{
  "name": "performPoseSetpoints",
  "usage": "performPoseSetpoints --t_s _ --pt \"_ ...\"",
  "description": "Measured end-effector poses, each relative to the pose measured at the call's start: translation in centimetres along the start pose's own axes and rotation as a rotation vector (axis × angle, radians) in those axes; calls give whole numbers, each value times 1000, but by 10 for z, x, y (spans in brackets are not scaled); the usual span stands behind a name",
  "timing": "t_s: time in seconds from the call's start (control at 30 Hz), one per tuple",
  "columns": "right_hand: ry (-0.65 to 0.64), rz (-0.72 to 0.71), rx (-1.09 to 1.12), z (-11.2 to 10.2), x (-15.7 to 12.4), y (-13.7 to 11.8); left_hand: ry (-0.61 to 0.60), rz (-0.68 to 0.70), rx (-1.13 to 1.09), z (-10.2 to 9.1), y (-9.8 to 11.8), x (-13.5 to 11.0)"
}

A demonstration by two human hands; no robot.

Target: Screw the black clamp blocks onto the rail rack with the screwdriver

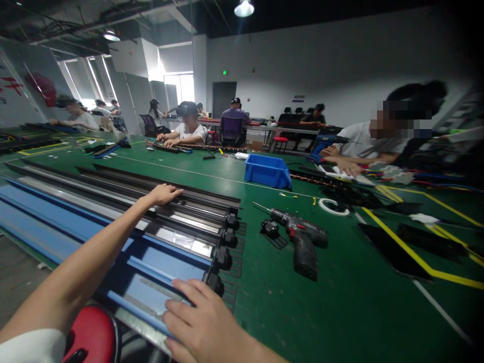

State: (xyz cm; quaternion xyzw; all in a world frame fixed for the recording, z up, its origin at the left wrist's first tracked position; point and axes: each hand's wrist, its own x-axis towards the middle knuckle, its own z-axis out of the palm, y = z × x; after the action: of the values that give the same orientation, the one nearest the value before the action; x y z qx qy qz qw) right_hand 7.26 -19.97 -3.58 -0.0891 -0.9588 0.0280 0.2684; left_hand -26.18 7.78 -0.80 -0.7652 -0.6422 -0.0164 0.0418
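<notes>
Several long metal profiles lie side by side on the green table, some black and some blue. My left hand (163,193) rests palm down on a black profile (204,194) at the far side of the row, its fingers stretched out. Closer to me, my right hand (204,317) lies with fingers apart over the end of a blue profile (147,295). Black knobbed end pieces (223,257) with slotted plates stick out at the profiles' right ends. To their right are a loose knobbed piece (270,229) and a black cordless drill (300,234) with a long bit.
A blue bin (266,170) stands beyond the drill. A white ring-shaped roll (334,206), black panels (393,249) and wires lie on the table (340,307) to the right. A red stool (91,333) is below my left arm. Co-workers sit across the table.
</notes>
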Motion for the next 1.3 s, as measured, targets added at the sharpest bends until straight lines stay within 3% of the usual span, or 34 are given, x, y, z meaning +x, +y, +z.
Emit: performPoseSetpoints --t_s 0.3,0.6,0.73,0.83,0.93,1.0,1.1,1.2,1.3 --pt "35 -2 -5 9 1 -11 37 -6 -27 1 1 -11" --pt "-36 11 12 9 2 -10 23 -34 -39 -5 6 -14" --pt "-71 33 0 -2 4 -14 18 -58 -53 -6 7 -16" --pt "-78 58 22 -29 5 -11 15 -58 -60 -6 8 -16" --pt "-31 166 110 -71 0 11 22 -42 -66 -6 8 -16" --pt "-6 354 130 -100 -9 41 61 -16 -27 -7 11 -18" --pt "-10 670 -69 -135 -32 100 158 9 73 -13 23 -25" --pt "-136 971 -269 -153 -60 150 219 7 54 -23 51 -32" --pt "-225 1072 -220 -153 -82 174 255 72 -79 -32 92 -33"
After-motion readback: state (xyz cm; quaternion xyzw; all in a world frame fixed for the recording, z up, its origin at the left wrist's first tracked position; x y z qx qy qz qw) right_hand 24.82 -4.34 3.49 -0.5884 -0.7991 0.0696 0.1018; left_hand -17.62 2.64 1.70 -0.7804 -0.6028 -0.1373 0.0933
